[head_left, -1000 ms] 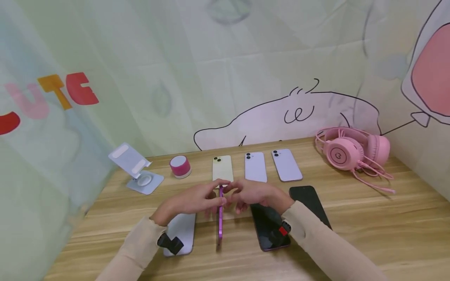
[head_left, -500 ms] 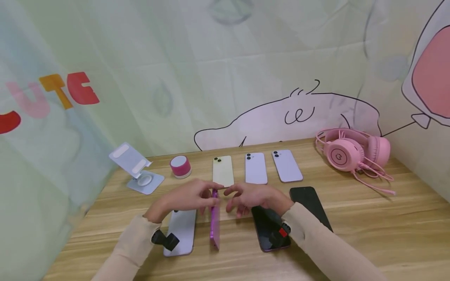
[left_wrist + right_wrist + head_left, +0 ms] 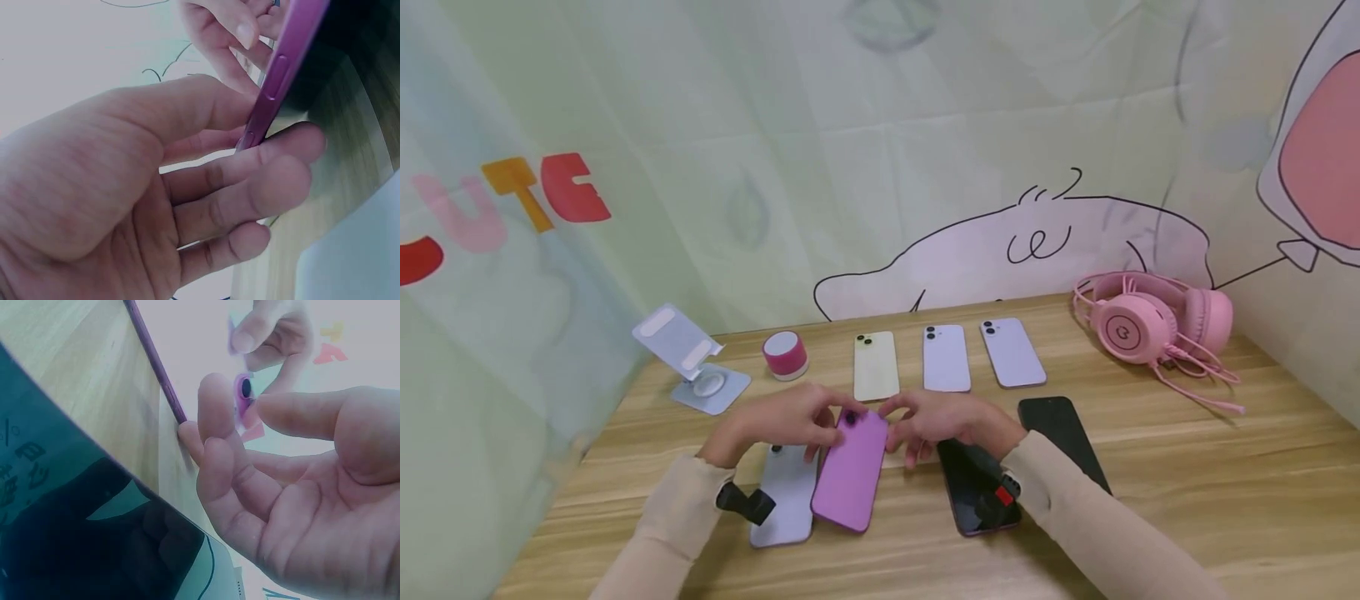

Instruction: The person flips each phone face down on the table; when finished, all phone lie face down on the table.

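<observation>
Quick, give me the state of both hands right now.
Left hand: pinching the far end of the purple phone, fingers curled on it.
Right hand: fingertips at the same end of the phone; a firm grip cannot be told.
</observation>
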{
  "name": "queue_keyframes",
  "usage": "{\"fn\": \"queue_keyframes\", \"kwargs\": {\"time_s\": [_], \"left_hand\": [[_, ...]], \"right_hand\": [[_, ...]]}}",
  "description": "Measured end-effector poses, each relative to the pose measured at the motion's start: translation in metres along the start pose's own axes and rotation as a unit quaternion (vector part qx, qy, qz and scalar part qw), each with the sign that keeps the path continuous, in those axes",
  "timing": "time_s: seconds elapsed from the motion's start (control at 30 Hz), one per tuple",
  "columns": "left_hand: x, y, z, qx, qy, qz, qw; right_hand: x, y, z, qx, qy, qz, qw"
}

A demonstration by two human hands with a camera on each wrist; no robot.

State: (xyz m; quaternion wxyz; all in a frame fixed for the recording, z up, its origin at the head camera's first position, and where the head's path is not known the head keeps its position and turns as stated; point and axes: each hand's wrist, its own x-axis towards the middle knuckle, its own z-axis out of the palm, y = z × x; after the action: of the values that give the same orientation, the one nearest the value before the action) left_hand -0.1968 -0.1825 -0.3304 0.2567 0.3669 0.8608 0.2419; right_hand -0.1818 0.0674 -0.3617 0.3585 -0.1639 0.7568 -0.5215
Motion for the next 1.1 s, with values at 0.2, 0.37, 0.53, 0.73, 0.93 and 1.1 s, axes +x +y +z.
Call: {"fn": "queue_keyframes", "kwargs": {"time_s": [0.2, 0.37, 0.53, 0.73, 0.93, 1.1], "left_hand": [[0.004, -0.007, 0.004, -0.005, -0.004, -0.015, 0.9999], [0.007, -0.009, 0.009, -0.029, -0.018, -0.021, 0.9992], [0.011, -0.011, 0.017, -0.060, -0.038, -0.026, 0.9972], [0.015, -0.008, 0.022, -0.054, -0.032, -0.044, 0.9971], [0.016, -0.005, 0.023, -0.040, -0.027, -0.058, 0.9972], [0.015, -0.005, 0.023, -0.042, -0.028, -0.062, 0.9968]], "right_hand": [[0.000, 0.000, -0.001, -0.009, 0.009, -0.005, 1.000], [-0.001, 0.000, -0.002, -0.006, 0.015, 0.003, 1.000], [-0.001, 0.001, -0.002, -0.003, 0.024, 0.012, 1.000], [-0.001, 0.002, -0.004, -0.008, 0.029, 0.018, 0.999], [0.000, 0.002, -0.005, -0.018, 0.027, 0.013, 0.999], [-0.001, 0.001, -0.006, -0.028, 0.027, 0.009, 0.999]]}}
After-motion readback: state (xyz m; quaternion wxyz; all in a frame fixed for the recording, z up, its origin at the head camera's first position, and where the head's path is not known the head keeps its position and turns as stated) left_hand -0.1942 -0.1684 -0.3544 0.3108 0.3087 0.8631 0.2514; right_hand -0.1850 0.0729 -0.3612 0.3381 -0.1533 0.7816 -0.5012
